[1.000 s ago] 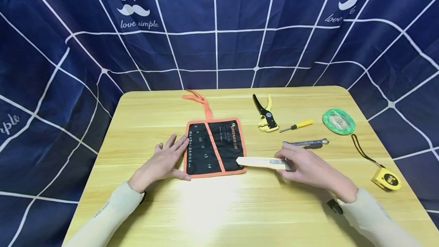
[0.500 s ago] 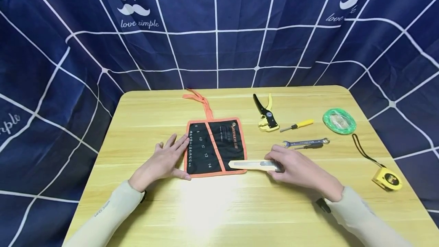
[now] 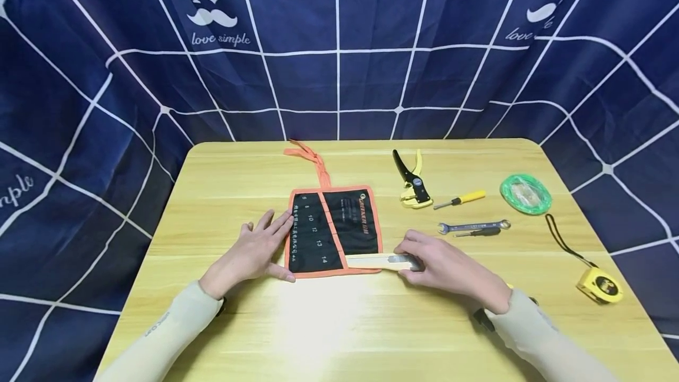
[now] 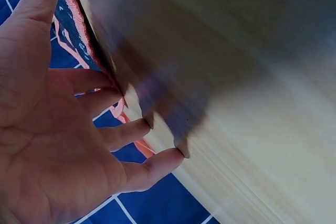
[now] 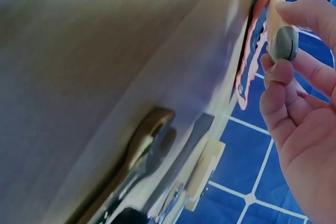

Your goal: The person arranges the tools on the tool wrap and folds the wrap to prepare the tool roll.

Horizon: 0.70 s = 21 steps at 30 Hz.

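A black tool pouch (image 3: 313, 234) with orange edging and printed size numbers lies flat on the table, its orange tie strap (image 3: 318, 165) stretching toward the back. My left hand (image 3: 253, 253) rests at the pouch's left edge, fingers extended and thumb near the lower corner. Between thumb and fingers, my right hand (image 3: 442, 264) pinches the grey rear end of a cream utility knife (image 3: 366, 260). The knife lies across the pouch's lower right part, its front end at the orange dividing strip. In the right wrist view, the knife's grey end cap (image 5: 285, 44) sits between the fingertips.
Right of the pouch are yellow-and-black wire strippers (image 3: 416, 187), a yellow-handled screwdriver (image 3: 469, 197), a combination wrench (image 3: 477, 226) and a dark slim screwdriver (image 3: 485, 232). Farther right lie a green wire coil (image 3: 509, 193) and a yellow tape measure (image 3: 599, 286). Blue curtains (image 3: 366, 87) surround the table.
My right hand has moved left with the utility knife, carrying its front end from the pouch's right edge to the dividing strip. The left hand has stayed at the pouch's left edge.
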{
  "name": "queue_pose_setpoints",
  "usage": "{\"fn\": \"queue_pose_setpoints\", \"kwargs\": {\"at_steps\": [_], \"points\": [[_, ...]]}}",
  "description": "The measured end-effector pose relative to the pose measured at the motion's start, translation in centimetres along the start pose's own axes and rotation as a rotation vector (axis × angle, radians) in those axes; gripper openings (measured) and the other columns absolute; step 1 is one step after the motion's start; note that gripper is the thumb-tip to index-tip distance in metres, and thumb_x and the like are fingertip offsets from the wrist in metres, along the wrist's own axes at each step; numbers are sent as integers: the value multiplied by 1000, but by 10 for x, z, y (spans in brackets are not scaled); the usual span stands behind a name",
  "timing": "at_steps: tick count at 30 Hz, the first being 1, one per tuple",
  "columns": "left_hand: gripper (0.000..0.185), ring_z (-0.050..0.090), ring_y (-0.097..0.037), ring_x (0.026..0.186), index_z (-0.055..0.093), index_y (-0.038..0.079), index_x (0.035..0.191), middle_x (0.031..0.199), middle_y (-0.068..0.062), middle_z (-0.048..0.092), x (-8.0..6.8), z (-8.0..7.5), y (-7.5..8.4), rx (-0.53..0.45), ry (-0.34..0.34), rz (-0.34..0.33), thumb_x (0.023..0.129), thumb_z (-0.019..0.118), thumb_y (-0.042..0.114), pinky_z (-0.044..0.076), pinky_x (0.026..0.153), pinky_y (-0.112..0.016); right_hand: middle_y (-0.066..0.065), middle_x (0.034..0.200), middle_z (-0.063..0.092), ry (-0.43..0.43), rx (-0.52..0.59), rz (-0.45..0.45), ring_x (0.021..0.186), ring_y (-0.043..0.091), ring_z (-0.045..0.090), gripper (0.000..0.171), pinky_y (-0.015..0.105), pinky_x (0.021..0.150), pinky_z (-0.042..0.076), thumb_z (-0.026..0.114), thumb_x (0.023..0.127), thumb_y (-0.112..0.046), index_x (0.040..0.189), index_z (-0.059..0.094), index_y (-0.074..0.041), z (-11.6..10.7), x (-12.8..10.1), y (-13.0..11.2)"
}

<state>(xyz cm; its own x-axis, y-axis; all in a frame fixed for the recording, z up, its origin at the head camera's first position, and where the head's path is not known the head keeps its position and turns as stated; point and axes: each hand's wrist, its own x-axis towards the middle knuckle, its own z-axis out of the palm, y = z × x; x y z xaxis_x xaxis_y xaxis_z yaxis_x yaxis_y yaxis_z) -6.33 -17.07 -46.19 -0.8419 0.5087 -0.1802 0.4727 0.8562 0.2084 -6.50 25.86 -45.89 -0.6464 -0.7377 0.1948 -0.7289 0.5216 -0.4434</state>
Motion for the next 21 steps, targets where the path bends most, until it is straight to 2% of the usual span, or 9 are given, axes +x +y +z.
{"fn": "queue_pose_setpoints", "kwargs": {"at_steps": [7, 13, 21], "points": [[132, 27, -53, 158, 32, -2, 170, 177, -18, 27, 0, 1, 2, 4, 7, 6, 76, 85, 75, 37, 105, -80, -8, 100, 59, -30, 13, 1, 76, 2, 49, 30, 23, 62, 45, 89, 90, -18, 116, 77, -14, 6, 7, 0], [132, 26, -53, 158, 32, -2, 170, 178, -17, 26, -2, 1, 3, 10, -9, -9, 76, 84, 75, 36, 105, -81, -7, 105, 61, -95, 31, 8, 83, 4, 50, 31, 25, 70, 48, 85, 95, -21, 124, 76, -12, 10, 17, -4], [131, 27, -54, 157, 32, -3, 169, 177, -19, 27, 0, -1, 5, 5, -13, -10, 77, 85, 73, 36, 103, -83, -5, 103, 58, -156, 68, 9, 83, 5, 51, 33, 24, 69, 49, 80, 94, -12, 127, 74, -9, 16, 32, -10]]}}
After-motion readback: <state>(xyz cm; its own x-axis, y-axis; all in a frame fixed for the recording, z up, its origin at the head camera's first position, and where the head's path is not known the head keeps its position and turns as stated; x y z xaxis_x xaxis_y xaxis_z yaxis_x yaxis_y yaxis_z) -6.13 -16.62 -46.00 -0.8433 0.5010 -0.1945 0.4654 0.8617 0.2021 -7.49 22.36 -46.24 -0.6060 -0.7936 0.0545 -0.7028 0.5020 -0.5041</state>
